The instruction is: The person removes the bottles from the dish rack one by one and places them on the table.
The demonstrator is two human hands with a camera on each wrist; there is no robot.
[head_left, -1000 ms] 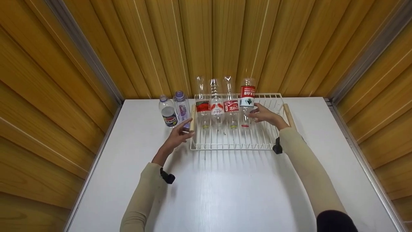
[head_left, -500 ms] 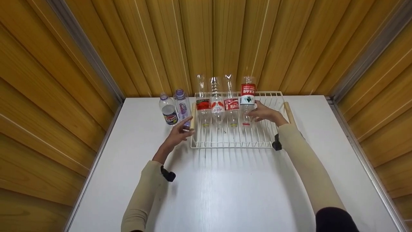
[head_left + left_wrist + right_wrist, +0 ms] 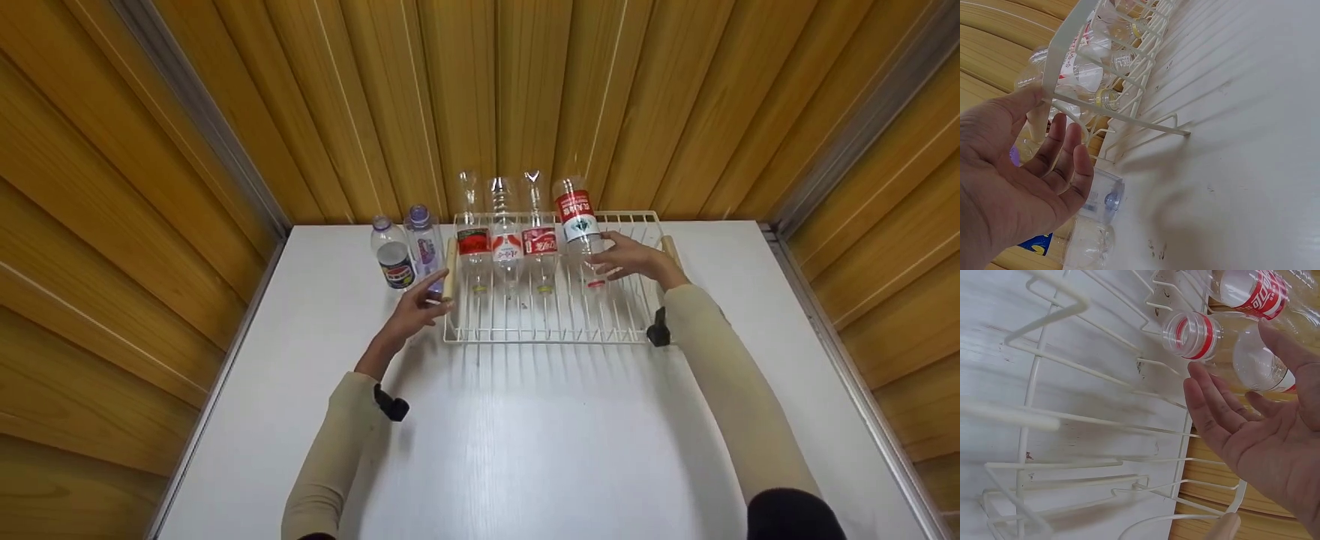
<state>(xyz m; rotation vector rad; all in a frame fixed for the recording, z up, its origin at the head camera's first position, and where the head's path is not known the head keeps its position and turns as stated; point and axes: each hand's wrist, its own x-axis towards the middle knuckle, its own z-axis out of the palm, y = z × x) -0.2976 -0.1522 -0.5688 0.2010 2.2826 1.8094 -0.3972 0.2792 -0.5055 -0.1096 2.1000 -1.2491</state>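
A white wire rack [image 3: 547,343] with wooden side handles stands on the table. My left hand [image 3: 409,311] holds its left handle [image 3: 451,255], thumb on the frame and fingers curled near it in the left wrist view. My right hand [image 3: 634,259] grips a clear plastic bottle [image 3: 577,214] with a red and white label near its neck. That bottle leans tilted on the rack, its open, red-ringed mouth [image 3: 1190,336] facing me. Left of it lie three empty bottles: a red-labelled one [image 3: 540,240], a white-and-red-labelled one [image 3: 507,246] and another red-labelled one [image 3: 474,241].
Left of the rack stand a bottle with a dark label [image 3: 396,264] and a purple-capped bottle [image 3: 426,247]. Wood-patterned panels [image 3: 525,90] rise behind the white table [image 3: 525,450], and metal frame strips run along its sides.
My right hand has shifted right with the gripped bottle. Its neck end has swung right, so the bottle is now tilted. My left hand has stayed at the handle.
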